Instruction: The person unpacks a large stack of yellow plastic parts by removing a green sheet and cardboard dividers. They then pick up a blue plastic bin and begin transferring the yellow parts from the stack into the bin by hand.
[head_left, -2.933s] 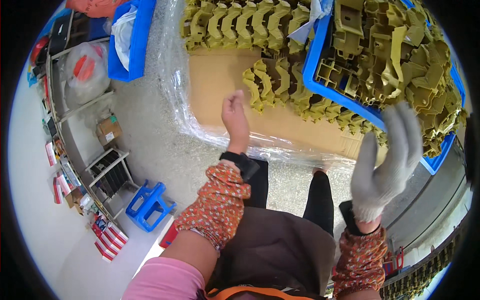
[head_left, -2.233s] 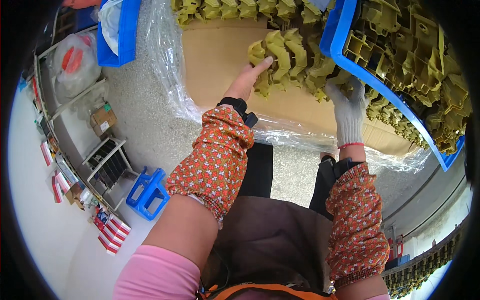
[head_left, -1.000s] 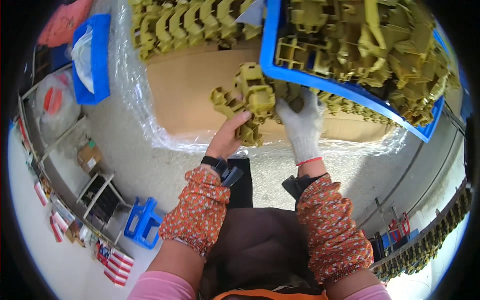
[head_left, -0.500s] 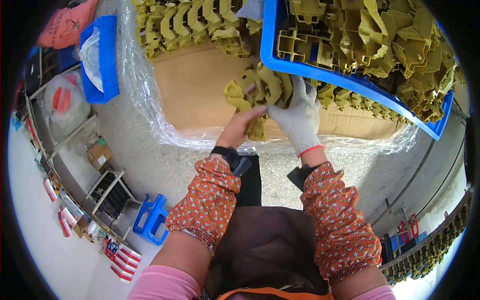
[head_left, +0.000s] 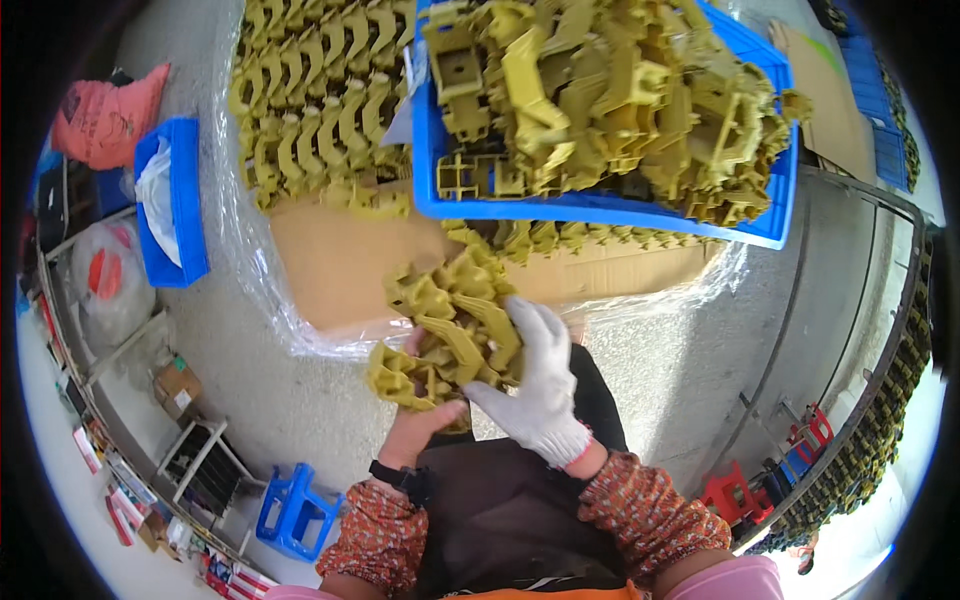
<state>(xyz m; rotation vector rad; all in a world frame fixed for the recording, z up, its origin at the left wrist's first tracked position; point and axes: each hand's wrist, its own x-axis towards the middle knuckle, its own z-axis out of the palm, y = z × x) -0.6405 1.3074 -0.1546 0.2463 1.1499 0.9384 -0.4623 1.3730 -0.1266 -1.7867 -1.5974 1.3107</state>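
A cluster of several olive-yellow moulded parts (head_left: 455, 335), with curved ribs and bracket-like ends, is held between both hands in front of my lap. My bare left hand (head_left: 425, 428) grips it from below left, fingers partly hidden behind the parts. In a white knitted glove, my right hand (head_left: 537, 385) clasps its right side. Just beyond, a blue crate (head_left: 600, 210) is heaped with loose olive-yellow parts (head_left: 620, 100). Left of the crate, similar parts (head_left: 320, 120) stand in neat rows, with bare brown cardboard (head_left: 330, 265) in front of them.
Clear plastic film (head_left: 260, 290) wraps the edge of the cardboard stack. On the left are a blue bin (head_left: 170, 205) with a white bag, a metal rack (head_left: 120, 345) and a blue stool (head_left: 298, 515). A red stool (head_left: 735, 495) stands at the right.
Both hands have drawn the parts back from above the cardboard towards my body. The head view has shifted, so more of the crate and the rows behind it shows.
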